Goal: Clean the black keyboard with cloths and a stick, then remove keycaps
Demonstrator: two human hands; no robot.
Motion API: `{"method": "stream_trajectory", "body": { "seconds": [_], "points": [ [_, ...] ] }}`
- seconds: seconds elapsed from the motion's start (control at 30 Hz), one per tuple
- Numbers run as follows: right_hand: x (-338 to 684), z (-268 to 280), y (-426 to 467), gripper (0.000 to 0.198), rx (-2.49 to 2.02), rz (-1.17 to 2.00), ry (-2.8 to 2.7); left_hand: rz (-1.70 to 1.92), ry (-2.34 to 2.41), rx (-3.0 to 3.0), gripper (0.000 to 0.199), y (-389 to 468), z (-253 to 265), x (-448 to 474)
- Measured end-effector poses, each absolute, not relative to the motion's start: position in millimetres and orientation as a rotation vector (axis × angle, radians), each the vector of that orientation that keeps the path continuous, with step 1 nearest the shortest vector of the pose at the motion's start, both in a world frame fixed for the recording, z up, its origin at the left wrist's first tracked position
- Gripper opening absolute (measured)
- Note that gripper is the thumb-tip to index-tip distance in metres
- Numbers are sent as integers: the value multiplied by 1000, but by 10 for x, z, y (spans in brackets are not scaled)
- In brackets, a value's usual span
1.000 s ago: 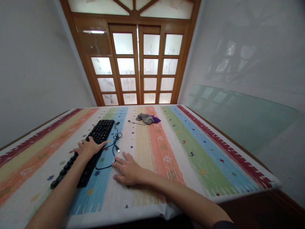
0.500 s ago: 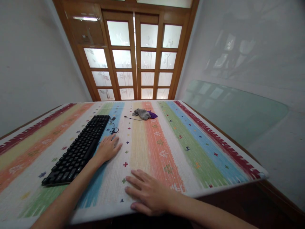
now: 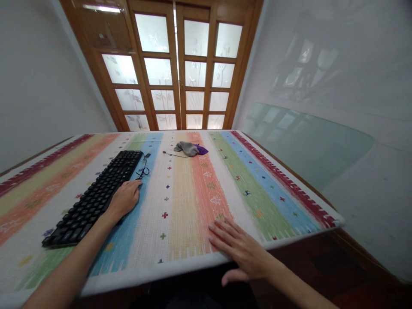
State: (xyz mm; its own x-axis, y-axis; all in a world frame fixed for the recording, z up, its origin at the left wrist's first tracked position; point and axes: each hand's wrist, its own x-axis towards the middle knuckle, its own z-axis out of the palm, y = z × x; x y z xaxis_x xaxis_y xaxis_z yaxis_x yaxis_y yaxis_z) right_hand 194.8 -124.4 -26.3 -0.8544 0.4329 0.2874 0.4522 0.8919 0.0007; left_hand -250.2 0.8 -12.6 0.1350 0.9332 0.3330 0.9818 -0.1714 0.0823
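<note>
A black keyboard (image 3: 99,191) lies at a slant on the left half of the striped tablecloth (image 3: 186,206). At its right edge rests my left hand (image 3: 125,198), palm down and overlapping that edge. Its fingers lie loosely forward, partly hidden, and grip nothing that I can see. The keyboard's cable (image 3: 143,172) is looped just beyond the fingertips. My right hand (image 3: 240,249) is over the near edge of the table, fingers stretched out on the orange stripe and thumb apart, with nothing in it.
Farther back lie a grey cloth (image 3: 186,148) with a purple piece (image 3: 201,149) at its right, and a thin dark stick (image 3: 174,154). Wooden doors (image 3: 180,64) with frosted panes stand behind the table. A glass panel (image 3: 309,141) leans along the right wall.
My left hand has moved left from the cloth onto the keyboard's edge. My right hand has shifted right along the near table edge. The view has turned slightly.
</note>
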Motion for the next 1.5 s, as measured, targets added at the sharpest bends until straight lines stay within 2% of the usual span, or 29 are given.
{"method": "stream_trajectory", "body": {
  "seconds": [0.2,0.33,0.43,0.6,0.77,0.93,1.03,1.13,1.3,1.5],
  "points": [
    [2498,-301,-987,54,-1156,-103,-2455,-558,-1818,-2242,35,0,-77,-2399],
    [2815,-484,-787,53,-1476,-82,-2351,-665,-1643,-2417,34,-41,-3,-2167],
    [2926,-534,-704,55,-1585,-44,-2380,-584,-1478,-2632,35,-64,27,-1937],
    [2933,-494,-650,54,-1582,-64,-2397,-391,-1276,-2855,34,-54,69,-1549],
    [2907,-448,-637,54,-1621,-69,-2403,-353,-1197,-2887,33,41,68,-1339],
    [2888,-322,-602,55,-1673,-40,-2466,-496,-1369,-2739,32,113,-93,-1301],
    [2823,-217,-535,45,-1649,-109,-2488,-669,-1389,-2697,31,112,-188,-1308],
    [2652,-83,-430,33,-1566,-176,-2511,-733,-1382,-2718,31,104,-221,-1317],
    [2187,166,-179,46,-1358,-183,-2577,-715,-1406,-2729,31,96,-199,-1323],
    [1721,226,267,41,-1026,-128,-2517,-678,-1419,-2746,33,74,-178,-1320]
  ]
}}
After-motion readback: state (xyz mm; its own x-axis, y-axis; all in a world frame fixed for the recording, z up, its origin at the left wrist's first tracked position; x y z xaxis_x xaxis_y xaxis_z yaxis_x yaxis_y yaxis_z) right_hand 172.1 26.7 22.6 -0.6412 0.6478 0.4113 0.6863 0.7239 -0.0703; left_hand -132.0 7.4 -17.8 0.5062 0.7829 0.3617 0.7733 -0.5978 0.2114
